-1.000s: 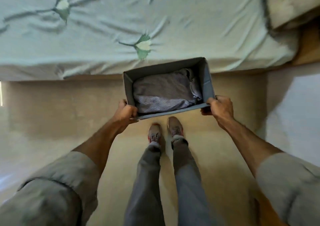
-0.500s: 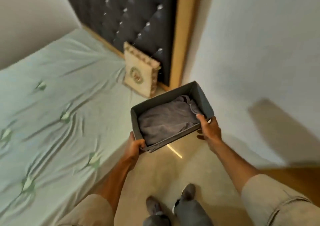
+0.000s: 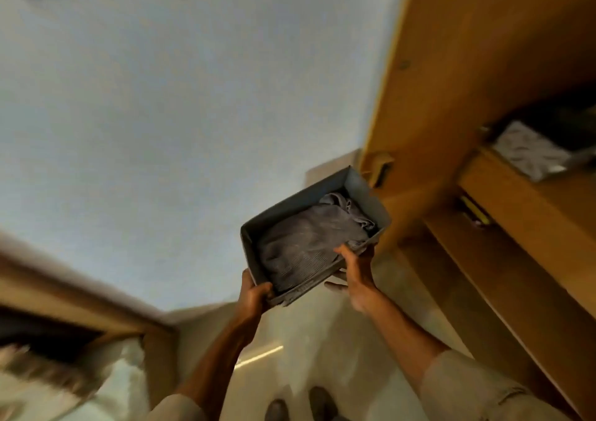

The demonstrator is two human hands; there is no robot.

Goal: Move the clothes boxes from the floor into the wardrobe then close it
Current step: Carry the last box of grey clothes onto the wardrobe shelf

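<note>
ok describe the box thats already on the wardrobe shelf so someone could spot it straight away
Start at the open wooden wardrobe on the right. On its upper shelf, at the frame's right edge, sits a dark box holding pale patterned fabric. The grey box in the hands holds plain grey cloth.

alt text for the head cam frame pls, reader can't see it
Both hands hold a grey open-topped fabric box with folded grey clothes in mid-air, left hand at its near corner, right hand on its near edge. The open wooden wardrobe stands to the right, another box on a shelf.
</note>
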